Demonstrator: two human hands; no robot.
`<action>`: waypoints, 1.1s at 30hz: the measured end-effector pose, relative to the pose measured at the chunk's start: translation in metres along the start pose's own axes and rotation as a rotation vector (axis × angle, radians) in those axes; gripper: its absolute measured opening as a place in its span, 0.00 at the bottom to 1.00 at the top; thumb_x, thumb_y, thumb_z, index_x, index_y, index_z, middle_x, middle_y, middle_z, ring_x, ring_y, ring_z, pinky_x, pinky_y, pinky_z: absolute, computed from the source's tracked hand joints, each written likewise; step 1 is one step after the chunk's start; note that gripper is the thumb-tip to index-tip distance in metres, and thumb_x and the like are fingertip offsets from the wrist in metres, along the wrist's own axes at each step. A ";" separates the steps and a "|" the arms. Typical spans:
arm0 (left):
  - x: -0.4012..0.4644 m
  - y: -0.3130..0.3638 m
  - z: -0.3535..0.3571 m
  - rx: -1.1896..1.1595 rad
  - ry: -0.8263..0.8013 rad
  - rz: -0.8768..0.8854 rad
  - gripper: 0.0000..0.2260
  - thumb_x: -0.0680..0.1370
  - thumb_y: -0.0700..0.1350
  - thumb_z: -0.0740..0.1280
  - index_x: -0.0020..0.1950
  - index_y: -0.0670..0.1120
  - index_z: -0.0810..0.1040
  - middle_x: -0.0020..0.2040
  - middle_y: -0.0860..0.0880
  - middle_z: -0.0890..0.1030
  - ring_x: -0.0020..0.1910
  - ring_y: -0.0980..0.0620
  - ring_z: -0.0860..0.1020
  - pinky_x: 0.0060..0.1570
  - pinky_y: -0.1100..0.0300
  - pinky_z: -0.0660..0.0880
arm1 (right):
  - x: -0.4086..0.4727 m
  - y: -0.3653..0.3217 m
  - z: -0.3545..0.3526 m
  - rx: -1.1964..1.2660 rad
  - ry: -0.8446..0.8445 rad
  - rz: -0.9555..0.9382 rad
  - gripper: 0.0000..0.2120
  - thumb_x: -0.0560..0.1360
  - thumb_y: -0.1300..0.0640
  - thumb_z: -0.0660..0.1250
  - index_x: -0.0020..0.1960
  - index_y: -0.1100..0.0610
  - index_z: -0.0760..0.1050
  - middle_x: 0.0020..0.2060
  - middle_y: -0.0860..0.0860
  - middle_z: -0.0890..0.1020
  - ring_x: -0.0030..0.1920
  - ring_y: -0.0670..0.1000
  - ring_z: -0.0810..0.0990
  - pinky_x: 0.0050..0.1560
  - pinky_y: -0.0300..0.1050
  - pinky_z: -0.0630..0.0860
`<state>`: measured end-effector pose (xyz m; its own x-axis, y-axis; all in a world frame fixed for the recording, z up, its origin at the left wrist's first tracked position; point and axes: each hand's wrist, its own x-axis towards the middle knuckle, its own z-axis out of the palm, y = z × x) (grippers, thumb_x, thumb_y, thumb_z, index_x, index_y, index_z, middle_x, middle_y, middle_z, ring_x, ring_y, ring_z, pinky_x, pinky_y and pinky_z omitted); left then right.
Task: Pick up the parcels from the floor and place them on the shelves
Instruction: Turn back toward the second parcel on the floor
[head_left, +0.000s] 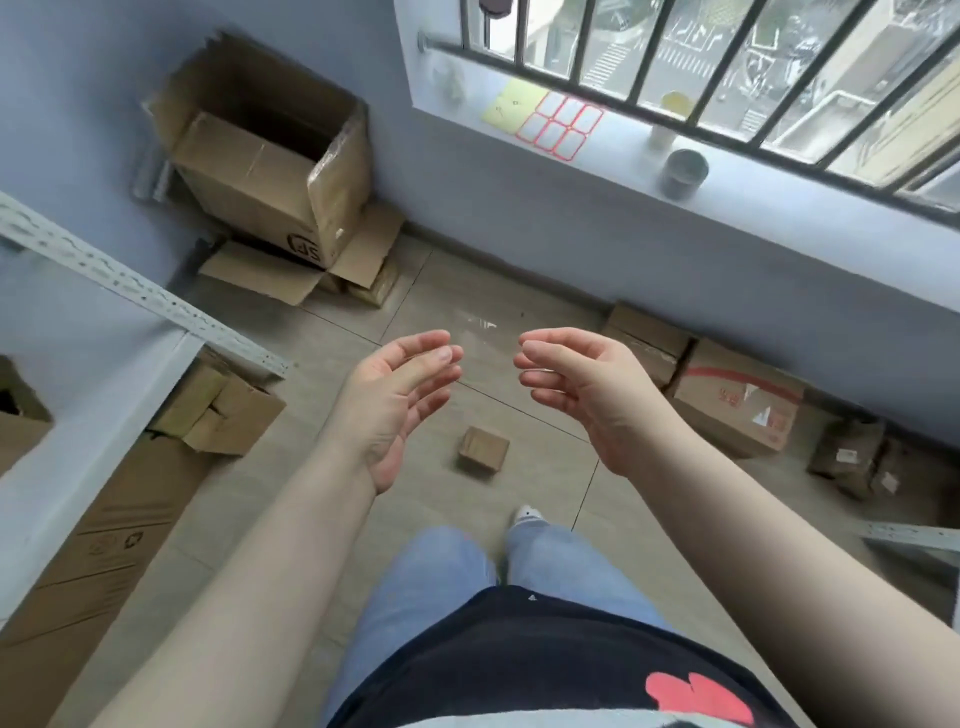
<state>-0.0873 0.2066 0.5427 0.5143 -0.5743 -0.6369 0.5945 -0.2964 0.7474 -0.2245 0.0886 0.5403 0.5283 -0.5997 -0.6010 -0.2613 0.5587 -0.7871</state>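
A small brown cardboard parcel (483, 449) lies on the tiled floor just ahead of my feet. My left hand (400, 400) and my right hand (587, 389) are held out above the floor, palms facing each other, fingers loosely curled and apart, with nothing in them. The small parcel sits below and between them, not touched. More parcels line the wall under the window: a box with red tape (737, 405), a plain box (647, 338) and dark wrapped packages (852, 457). A white metal shelf (104, 364) stands at the left.
A large open carton (270, 161) stands on flattened cardboard in the far left corner. Folded boxes (223, 408) and a flat long carton (104, 545) lie under the shelf. The windowsill (779, 208) carries label sheets, a tape roll and a cup. Another shelf rail (914, 535) is at right.
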 end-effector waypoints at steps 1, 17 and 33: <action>0.008 0.005 0.001 0.003 -0.004 -0.003 0.07 0.79 0.40 0.68 0.54 0.49 0.80 0.47 0.52 0.85 0.45 0.57 0.83 0.44 0.67 0.78 | 0.009 -0.004 0.002 -0.014 0.000 0.002 0.03 0.74 0.58 0.71 0.48 0.54 0.81 0.41 0.51 0.85 0.36 0.45 0.81 0.43 0.37 0.78; 0.182 0.101 0.016 0.487 -0.532 -0.238 0.08 0.78 0.37 0.68 0.56 0.47 0.80 0.52 0.49 0.85 0.49 0.55 0.84 0.51 0.64 0.79 | 0.084 -0.022 0.060 0.426 0.605 0.039 0.02 0.75 0.59 0.70 0.47 0.54 0.80 0.40 0.50 0.84 0.39 0.46 0.81 0.43 0.35 0.78; 0.174 0.094 0.002 0.972 -0.973 -0.341 0.09 0.77 0.37 0.70 0.55 0.48 0.82 0.47 0.51 0.85 0.48 0.54 0.84 0.51 0.62 0.78 | 0.026 0.047 0.167 0.943 1.059 -0.081 0.03 0.75 0.61 0.69 0.46 0.54 0.79 0.37 0.49 0.83 0.37 0.45 0.79 0.42 0.37 0.75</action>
<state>0.0569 0.0775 0.5028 -0.4278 -0.5390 -0.7255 -0.2596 -0.6956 0.6699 -0.0885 0.1954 0.5107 -0.4392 -0.5520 -0.7088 0.5904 0.4174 -0.6908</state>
